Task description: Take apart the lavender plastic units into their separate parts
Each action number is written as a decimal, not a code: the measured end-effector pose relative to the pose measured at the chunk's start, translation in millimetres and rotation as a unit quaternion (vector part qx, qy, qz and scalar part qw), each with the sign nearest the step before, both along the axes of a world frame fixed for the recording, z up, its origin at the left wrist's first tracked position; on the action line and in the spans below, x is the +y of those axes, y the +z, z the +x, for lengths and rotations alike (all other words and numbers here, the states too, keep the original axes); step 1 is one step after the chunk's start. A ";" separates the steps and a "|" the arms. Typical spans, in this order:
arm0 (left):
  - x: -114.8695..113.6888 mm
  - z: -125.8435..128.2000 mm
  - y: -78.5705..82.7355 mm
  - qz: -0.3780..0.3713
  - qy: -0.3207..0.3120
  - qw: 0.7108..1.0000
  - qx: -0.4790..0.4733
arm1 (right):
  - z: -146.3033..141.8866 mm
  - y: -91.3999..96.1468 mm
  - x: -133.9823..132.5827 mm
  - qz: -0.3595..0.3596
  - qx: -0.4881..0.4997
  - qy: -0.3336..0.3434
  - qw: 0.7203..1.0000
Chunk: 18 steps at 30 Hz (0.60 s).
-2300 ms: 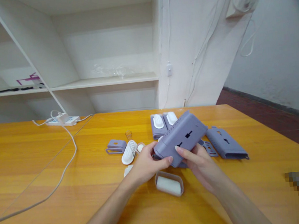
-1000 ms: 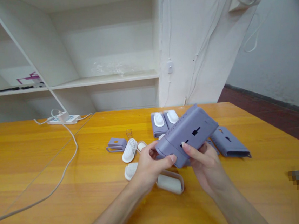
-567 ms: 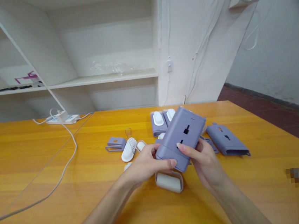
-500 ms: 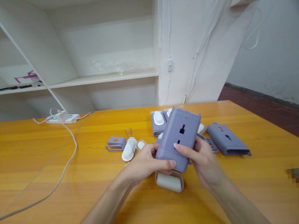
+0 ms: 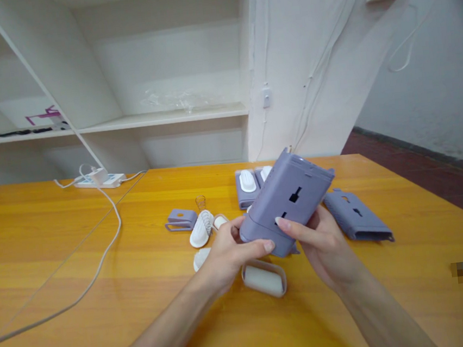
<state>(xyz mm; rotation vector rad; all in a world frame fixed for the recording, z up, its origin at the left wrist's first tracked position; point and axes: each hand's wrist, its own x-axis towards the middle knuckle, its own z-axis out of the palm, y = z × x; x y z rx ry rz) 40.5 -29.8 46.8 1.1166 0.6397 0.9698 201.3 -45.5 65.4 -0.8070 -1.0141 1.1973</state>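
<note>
A purple plastic housing (image 5: 289, 195) with two dark cut-outs is held tilted above the table. My left hand (image 5: 234, 249) grips its lower left end, thumb across the front. On the lower right side my right hand (image 5: 317, 236) is closed round it, with the thumb by the lower cut-out. Just below lies a beige oval piece (image 5: 264, 279) with a roller-like white part inside. A similar purple housing (image 5: 356, 216) rests to the right. White ribbed oval parts (image 5: 201, 230), a metal spring (image 5: 200, 202) and a small purple bracket (image 5: 181, 220) lie on the left.
Behind the held housing are more purple pieces with white caps (image 5: 247, 181). A power strip (image 5: 100, 179) with a cable (image 5: 115, 217) lies at the back left of the wooden table (image 5: 83, 297). White shelves (image 5: 160, 117) stand behind it.
The purple housing has tilted further to the right, its top end moving right and slightly up, both hands still on it. A white oval part beside my left wrist shows more now.
</note>
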 end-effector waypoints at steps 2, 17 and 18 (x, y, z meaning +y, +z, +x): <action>1.3 0.2 -0.7 0.031 0.031 0.999 0.020 | -2.7 -0.6 1.0 -0.010 0.015 -0.009 1.000; 7.7 -1.4 1.0 0.017 0.030 0.998 0.045 | -12.9 -12.2 4.6 -0.026 0.052 -0.077 0.995; 8.2 -2.3 1.5 0.011 0.021 0.999 0.042 | -12.3 -12.5 4.6 -0.029 0.052 -0.076 0.995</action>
